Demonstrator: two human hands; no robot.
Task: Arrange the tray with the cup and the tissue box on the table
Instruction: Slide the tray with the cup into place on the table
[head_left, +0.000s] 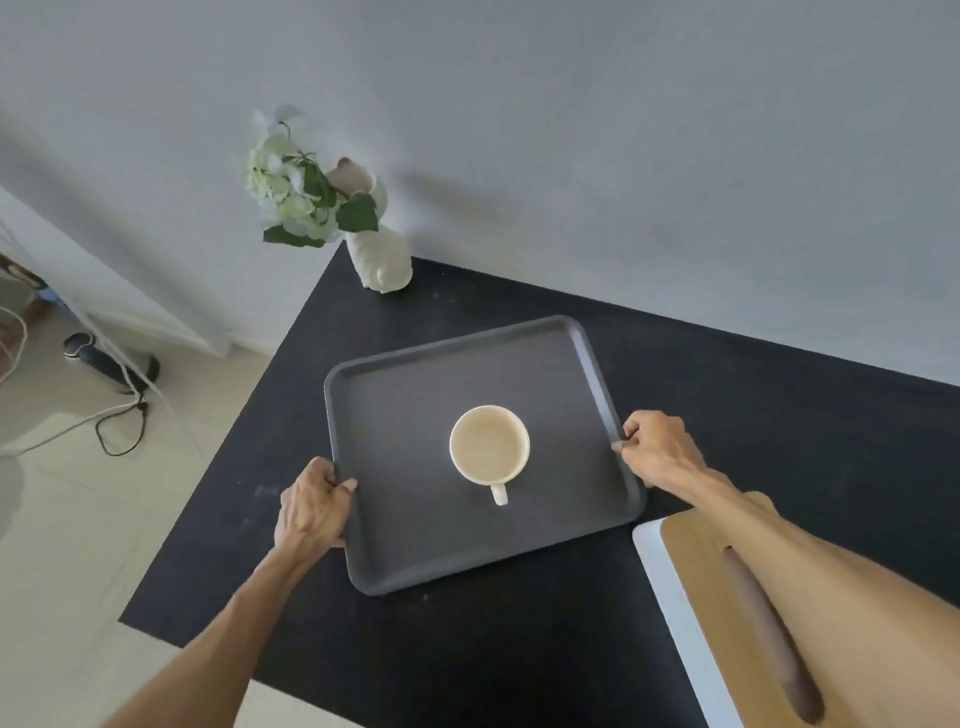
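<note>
A dark grey tray (415, 519) lies on the black counter (779, 415), turned at a slant to the counter's edges. A cream cup (489, 446) stands upright near the middle of the tray, its handle pointing toward the person. The left hand (311, 506) has its grip clamped on the tray's left rim, thumb over the top edge and fingers curled under. The right hand (660, 447) has its grip clamped on the right rim in the same way. The tissue box (691, 597), white with a wooden lid and a long slot, sits at the counter's near right corner, just beside the tray and partly hidden under the right forearm. A white vase (379, 254) of pale flowers stands at the far left corner, well apart from the tray.
</note>
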